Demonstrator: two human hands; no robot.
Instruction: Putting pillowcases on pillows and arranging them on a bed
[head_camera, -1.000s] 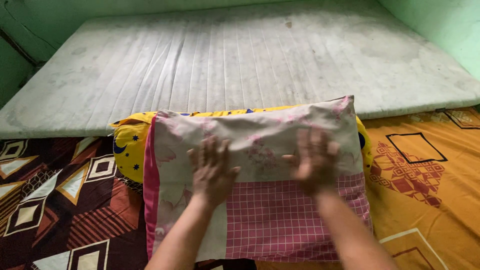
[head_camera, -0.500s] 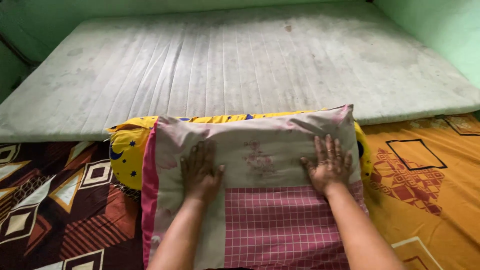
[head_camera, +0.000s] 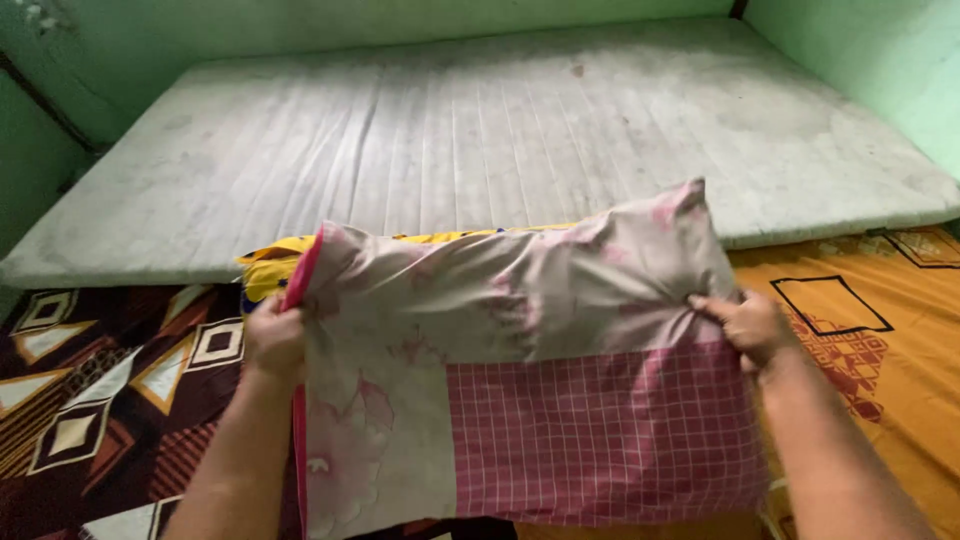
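A pillow (head_camera: 520, 380) in a pale floral case with a pink checked panel is raised off the floor in front of me. My left hand (head_camera: 272, 338) grips its left edge by the pink trim. My right hand (head_camera: 745, 325) pinches the cloth at its right edge, bunching it. Behind and under it lies a yellow pillow (head_camera: 272, 268) with blue stars and moons, mostly hidden.
A bare, stained white mattress (head_camera: 500, 140) fills the far half of the view, with green walls (head_camera: 870, 50) around it. A brown patterned cloth (head_camera: 110, 400) covers the floor at left, an orange patterned cloth (head_camera: 860, 300) at right.
Both hands left the pillow's top, where they lay flat, and went out to its side edges. They now grip the pillow, and its far end has lifted.
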